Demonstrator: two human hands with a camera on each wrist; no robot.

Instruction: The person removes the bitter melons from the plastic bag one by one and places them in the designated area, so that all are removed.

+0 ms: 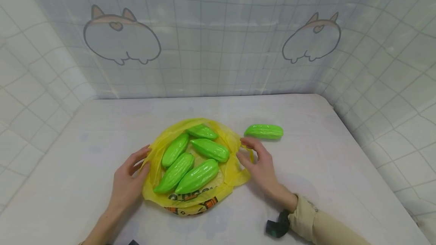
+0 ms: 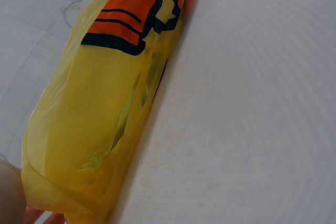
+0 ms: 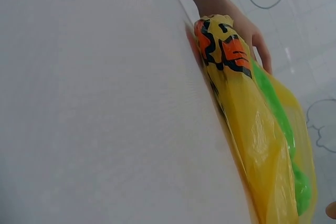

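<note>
A yellow plastic bag (image 1: 227,177) lies mouth up, spread wide, printed in orange and black. Several glossy green cucumber-like pieces (image 1: 197,176) lie inside it, and one more green piece (image 1: 263,131) rests outside on the table, beyond the right hand. My left hand (image 1: 129,179) holds the bag's left rim, thumb on the near side and fingers on the far side. In the left wrist view, its thumb (image 2: 11,192) shows against the yellow film. My right hand (image 1: 261,165) is at the right rim beside a handle loop, fingers loosely bent, thumb and index finger apart.
The white-covered table (image 1: 306,169) reaches back to a grid-patterned curtain (image 1: 218,48) with cartoon dog drawings. Similar sheeting flanks both sides. A dark strap-like device (image 1: 277,227) sits by the right sleeve cuff.
</note>
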